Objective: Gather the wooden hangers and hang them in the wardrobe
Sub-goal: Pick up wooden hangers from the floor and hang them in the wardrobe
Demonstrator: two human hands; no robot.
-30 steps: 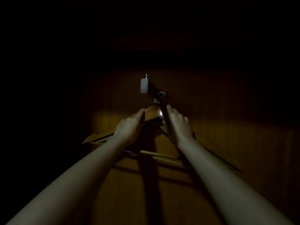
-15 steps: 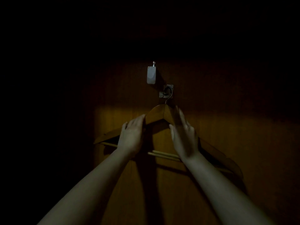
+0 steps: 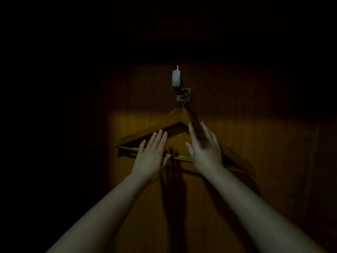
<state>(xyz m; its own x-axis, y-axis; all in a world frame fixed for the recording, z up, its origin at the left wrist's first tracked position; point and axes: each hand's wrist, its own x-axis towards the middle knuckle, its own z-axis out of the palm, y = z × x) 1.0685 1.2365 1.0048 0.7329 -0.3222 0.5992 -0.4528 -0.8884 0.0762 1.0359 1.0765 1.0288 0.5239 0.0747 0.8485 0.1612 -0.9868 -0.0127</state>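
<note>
The left hand [image 3: 150,159] was open, its fingers straight and close together, in front of the lower bar [image 3: 182,158] and gripping nothing. The right hand [image 3: 206,150] was open too, fingers spread, over the right shoulder of the wooden hanger [image 3: 173,117]; whether it touched the wood could not be told in the dim light. The hanger hung against the wardrobe's back panel [image 3: 255,143], its metal hook [image 3: 187,99] looped over a small fitting [image 3: 180,97] below a pale block [image 3: 176,78]. A second bar suggested more than one hanger. The step looked like release: best done by drawing both hands straight back, without brushing the shoulders, so the hook would not swing off its seat.
</note>
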